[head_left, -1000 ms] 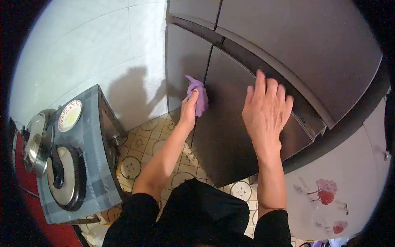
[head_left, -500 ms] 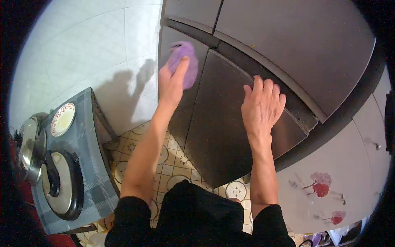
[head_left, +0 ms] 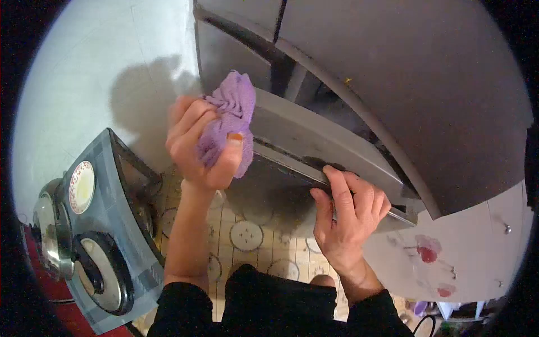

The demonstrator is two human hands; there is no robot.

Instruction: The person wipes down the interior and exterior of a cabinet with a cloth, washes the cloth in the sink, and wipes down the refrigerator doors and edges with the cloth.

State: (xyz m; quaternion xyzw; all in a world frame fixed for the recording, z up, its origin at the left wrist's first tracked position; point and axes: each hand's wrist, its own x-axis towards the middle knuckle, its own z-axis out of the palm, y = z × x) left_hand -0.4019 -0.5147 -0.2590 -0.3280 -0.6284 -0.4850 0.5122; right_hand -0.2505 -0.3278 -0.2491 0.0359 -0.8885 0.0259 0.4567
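A crumpled purple cloth (head_left: 230, 106) is gripped in my left hand (head_left: 196, 143), held up in front of the grey fridge (head_left: 426, 73). My right hand (head_left: 351, 216) has its fingers hooked over the top edge of a lower fridge door or drawer (head_left: 269, 191), which stands pulled out towards me. Behind that edge a dark gap shows beneath the upper door. The cloth hides part of the left end of the pulled-out front.
At the left a small table with a checked cloth (head_left: 120, 208) bears a patterned plate (head_left: 82, 187), a glass-lidded pot (head_left: 50, 236) and a black-rimmed lidded pan (head_left: 109, 275). A white cabinet with flower prints (head_left: 471, 247) stands at the right. Below lies a patterned tile floor (head_left: 246, 235).
The lower fridge front has come open towards me with my right hand on its edge. My left hand has moved left and closer with the cloth. The view has shifted.
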